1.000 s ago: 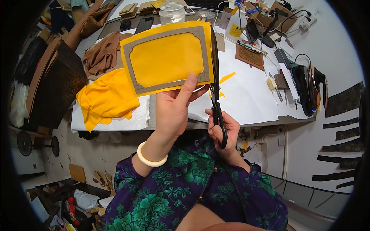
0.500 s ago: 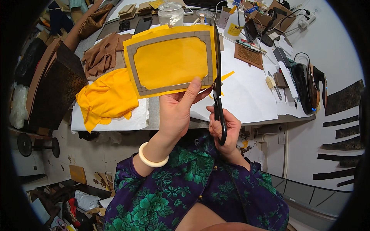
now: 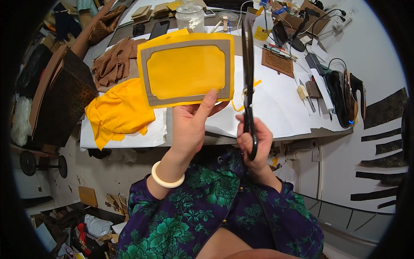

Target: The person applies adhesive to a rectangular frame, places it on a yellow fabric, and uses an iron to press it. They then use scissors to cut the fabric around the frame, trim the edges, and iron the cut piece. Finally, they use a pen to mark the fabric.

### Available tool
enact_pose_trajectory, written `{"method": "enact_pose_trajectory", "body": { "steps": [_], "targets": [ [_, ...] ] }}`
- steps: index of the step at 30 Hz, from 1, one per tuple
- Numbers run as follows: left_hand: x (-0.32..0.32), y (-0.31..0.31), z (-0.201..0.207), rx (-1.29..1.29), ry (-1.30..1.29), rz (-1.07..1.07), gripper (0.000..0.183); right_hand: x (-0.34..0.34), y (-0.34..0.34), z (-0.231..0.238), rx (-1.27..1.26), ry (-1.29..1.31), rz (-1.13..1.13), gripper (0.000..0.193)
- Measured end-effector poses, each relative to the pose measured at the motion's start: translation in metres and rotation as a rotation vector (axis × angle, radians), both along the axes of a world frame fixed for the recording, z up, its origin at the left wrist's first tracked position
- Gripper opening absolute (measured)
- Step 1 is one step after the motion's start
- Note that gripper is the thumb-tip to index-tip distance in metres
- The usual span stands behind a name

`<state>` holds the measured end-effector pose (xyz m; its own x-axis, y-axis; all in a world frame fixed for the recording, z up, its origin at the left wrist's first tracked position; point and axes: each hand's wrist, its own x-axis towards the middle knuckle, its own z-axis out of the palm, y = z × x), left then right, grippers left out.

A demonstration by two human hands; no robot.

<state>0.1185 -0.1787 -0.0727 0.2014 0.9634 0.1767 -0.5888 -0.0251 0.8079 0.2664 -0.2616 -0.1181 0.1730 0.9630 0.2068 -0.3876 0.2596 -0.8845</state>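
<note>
My left hand pinches the lower edge of a yellow fabric sheet, thumb in front and fingers behind. A grey-brown frame with notched inner corners lies on the sheet, leaving a narrow yellow margin around it. In my right hand are black scissors, pointing up and away, apart from the sheet's right edge. Their blades look nearly closed. Thin yellow strips lie on the white paper behind the scissors.
Crumpled yellow cloth lies at the table's front left, with brown cloth behind it. A glass jar and a phone stand or lie farther back. To the right are a tooled brown leather piece, knives and an iron.
The scissors have come away from the sheet's right edge and moved slightly right. My left hand has shifted a little left with the sheet, and a strip shows below its corner.
</note>
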Motion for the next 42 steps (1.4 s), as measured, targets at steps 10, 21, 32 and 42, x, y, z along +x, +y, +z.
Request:
{"method": "enact_pose_trajectory", "body": {
  "steps": [10, 21, 32, 42],
  "targets": [
    [-0.055, 0.011, 0.001, 0.076, 0.429, -0.343, 0.024, 0.009, 0.053, 0.056, 0.074, -0.019, -0.259, 0.040],
    [0.014, -0.003, -0.034, 0.039, -0.132, 0.123, 0.028, -0.056, 0.055, 0.040, 0.026, 0.334, -0.253, 0.043],
    [-0.023, 0.030, 0.013, 0.094, -0.226, 0.202, 0.020, -0.013, -0.004, -0.016, -0.121, 0.005, 0.208, 0.048],
    [-0.012, 0.029, 0.013, 0.035, -0.250, 0.179, 0.020, -0.018, -0.003, -0.022, -0.119, 0.014, 0.263, 0.052]
  ]
}}
